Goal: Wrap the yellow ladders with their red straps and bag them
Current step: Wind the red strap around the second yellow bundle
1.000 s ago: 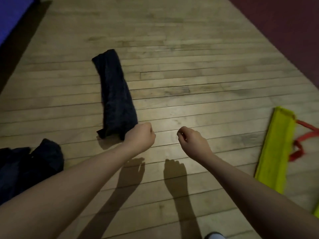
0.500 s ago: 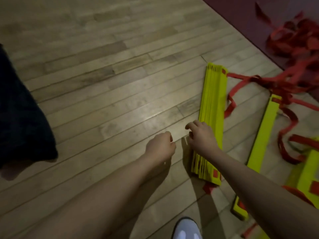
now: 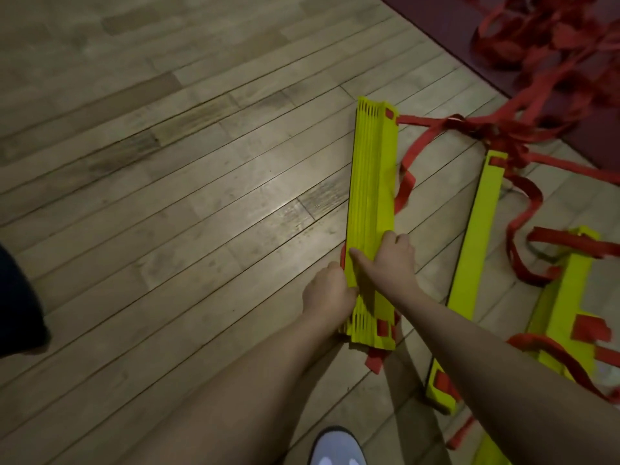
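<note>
Both hands grasp the stack of yellow rungs lying on the wood floor: the left hand grips its left edge, the right hand curls over the top, red straps trailing to the right

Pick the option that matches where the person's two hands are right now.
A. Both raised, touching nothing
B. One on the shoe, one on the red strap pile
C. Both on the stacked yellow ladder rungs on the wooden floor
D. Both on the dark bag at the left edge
C: the right hand lies across the top of the stacked yellow rungs while the left hand grips the stack's left side.
</note>
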Tool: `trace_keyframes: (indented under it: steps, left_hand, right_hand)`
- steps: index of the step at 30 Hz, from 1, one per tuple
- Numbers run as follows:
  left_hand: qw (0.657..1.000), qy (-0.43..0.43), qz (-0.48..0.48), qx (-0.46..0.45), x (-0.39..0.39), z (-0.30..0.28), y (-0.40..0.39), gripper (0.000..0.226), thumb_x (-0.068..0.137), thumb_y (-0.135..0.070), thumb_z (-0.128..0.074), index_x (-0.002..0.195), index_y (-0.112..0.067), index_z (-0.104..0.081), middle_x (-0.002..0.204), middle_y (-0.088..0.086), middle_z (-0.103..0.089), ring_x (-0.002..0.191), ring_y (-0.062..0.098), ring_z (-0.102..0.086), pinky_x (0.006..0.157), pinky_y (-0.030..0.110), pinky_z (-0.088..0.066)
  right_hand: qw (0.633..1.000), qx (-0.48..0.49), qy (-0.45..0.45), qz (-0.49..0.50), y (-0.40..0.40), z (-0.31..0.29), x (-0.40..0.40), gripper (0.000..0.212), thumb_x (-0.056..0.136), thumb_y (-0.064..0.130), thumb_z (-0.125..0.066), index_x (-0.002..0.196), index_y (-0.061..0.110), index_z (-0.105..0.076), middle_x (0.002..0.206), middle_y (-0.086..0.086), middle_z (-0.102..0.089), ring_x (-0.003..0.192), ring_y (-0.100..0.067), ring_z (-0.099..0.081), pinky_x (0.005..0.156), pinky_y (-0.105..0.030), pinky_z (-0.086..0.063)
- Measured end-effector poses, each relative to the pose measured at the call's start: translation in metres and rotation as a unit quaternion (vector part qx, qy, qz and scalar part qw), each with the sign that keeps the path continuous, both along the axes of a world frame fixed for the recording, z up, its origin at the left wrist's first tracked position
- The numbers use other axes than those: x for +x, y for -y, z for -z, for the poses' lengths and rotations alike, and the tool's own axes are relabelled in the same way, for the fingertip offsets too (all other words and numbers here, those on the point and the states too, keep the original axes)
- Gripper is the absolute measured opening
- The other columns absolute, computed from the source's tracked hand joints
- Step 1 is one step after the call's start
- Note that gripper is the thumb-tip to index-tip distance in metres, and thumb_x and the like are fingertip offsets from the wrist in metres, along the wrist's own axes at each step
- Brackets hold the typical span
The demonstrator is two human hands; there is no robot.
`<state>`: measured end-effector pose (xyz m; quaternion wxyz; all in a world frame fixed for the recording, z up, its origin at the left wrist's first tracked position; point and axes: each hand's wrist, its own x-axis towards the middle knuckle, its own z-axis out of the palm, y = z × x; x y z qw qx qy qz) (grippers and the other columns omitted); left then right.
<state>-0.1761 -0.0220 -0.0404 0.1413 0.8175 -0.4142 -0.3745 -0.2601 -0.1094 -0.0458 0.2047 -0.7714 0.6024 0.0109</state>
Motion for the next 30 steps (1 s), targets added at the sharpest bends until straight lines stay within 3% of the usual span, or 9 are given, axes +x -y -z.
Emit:
trace_keyframes:
  steps: [4, 9, 14, 17, 21, 24, 28, 30]
  left_hand:
    - [0.999, 0.031, -0.014, -0.010, 0.019, -0.007, -0.008, 0.032, 0.091, -0.031, -0.062, 0.112, -0.009, -0.051, 0.113, 0.010, -0.060, 0.108, 0.031, -0.056, 0.078, 0.037, -0.044]
    - [0.993, 0.114, -0.029, -0.011, 0.074, -0.012, -0.040, 0.025, 0.092, -0.028, -0.058, 0.109, -0.010, -0.052, 0.111, 0.009, -0.059, 0.106, 0.030, -0.057, 0.076, 0.036, -0.043]
    - [0.985, 0.167, -0.039, 0.020, 0.134, -0.018, -0.091, 0.022, 0.092, -0.028, -0.056, 0.107, -0.012, -0.056, 0.109, 0.007, -0.062, 0.102, 0.028, -0.059, 0.076, 0.036, -0.046]
    - [0.982, 0.178, -0.042, 0.054, 0.155, -0.023, -0.122, 0.020, 0.092, -0.027, -0.056, 0.105, -0.013, -0.056, 0.107, 0.006, -0.063, 0.100, 0.027, -0.060, 0.076, 0.035, -0.048]
    - [0.981, 0.184, -0.033, 0.059, 0.165, -0.023, -0.161, 0.019, 0.094, -0.026, -0.052, 0.107, -0.013, -0.049, 0.110, 0.006, -0.059, 0.101, 0.027, -0.058, 0.073, 0.034, -0.044]
    - [0.980, 0.185, -0.044, 0.050, 0.168, -0.020, -0.178, 0.022, 0.095, -0.027, -0.050, 0.114, -0.014, -0.047, 0.113, 0.005, -0.058, 0.104, 0.026, -0.057, 0.075, 0.034, -0.043]
    - [0.976, 0.206, -0.049, 0.047, 0.182, -0.023, -0.188, 0.020, 0.093, -0.019, -0.051, 0.111, -0.013, -0.046, 0.114, 0.006, -0.055, 0.103, 0.027, -0.057, 0.073, 0.036, -0.043]
    - [0.975, 0.210, -0.042, 0.054, 0.194, -0.026, -0.192, 0.020, 0.092, -0.016, -0.052, 0.111, -0.012, -0.046, 0.112, 0.006, -0.055, 0.101, 0.027, -0.057, 0.073, 0.036, -0.045]
  right_hand:
    - [0.999, 0.030, 0.027, -0.019, -0.003, -0.003, 0.014, 0.061, 0.088, 0.049, -0.060, 0.116, -0.002, -0.046, 0.119, -0.023, -0.046, 0.113, -0.041, -0.046, 0.094, -0.045, -0.038]
    - [0.993, 0.064, 0.075, -0.071, -0.031, -0.002, 0.054, 0.041, 0.095, 0.031, -0.056, 0.113, -0.006, -0.049, 0.117, -0.024, -0.046, 0.106, -0.040, -0.050, 0.089, -0.040, -0.038]
    - [0.972, 0.101, 0.088, -0.194, -0.065, 0.002, 0.096, 0.019, 0.097, 0.010, -0.046, 0.106, -0.006, -0.050, 0.110, -0.022, -0.045, 0.096, -0.038, -0.049, 0.083, -0.039, -0.039]
    - [0.959, 0.095, 0.075, -0.257, -0.087, 0.007, 0.119, 0.016, 0.094, 0.006, -0.046, 0.104, -0.005, -0.051, 0.107, -0.021, -0.045, 0.094, -0.038, -0.048, 0.083, -0.044, -0.043]
    - [0.939, 0.073, 0.034, -0.336, -0.107, 0.002, 0.147, 0.022, 0.095, 0.016, -0.049, 0.109, 0.000, -0.055, 0.108, -0.017, -0.048, 0.098, -0.036, -0.050, 0.078, -0.042, -0.046]
    - [0.916, -0.053, -0.008, -0.398, -0.110, -0.005, 0.163, 0.031, 0.085, 0.010, -0.059, 0.115, 0.002, -0.056, 0.113, -0.017, -0.053, 0.102, -0.038, -0.052, 0.077, -0.043, -0.045]
    - [0.866, -0.152, -0.015, -0.476, -0.107, 0.002, 0.183, 0.089, 0.052, 0.003, -0.080, 0.135, 0.010, -0.048, 0.133, -0.017, -0.055, 0.116, -0.042, -0.055, 0.090, -0.047, -0.049]
    - [0.814, -0.191, -0.043, -0.547, -0.109, 0.001, 0.192, 0.092, 0.053, 0.003, -0.076, 0.139, 0.016, -0.047, 0.144, -0.014, -0.047, 0.128, -0.039, -0.049, 0.101, -0.050, -0.042]
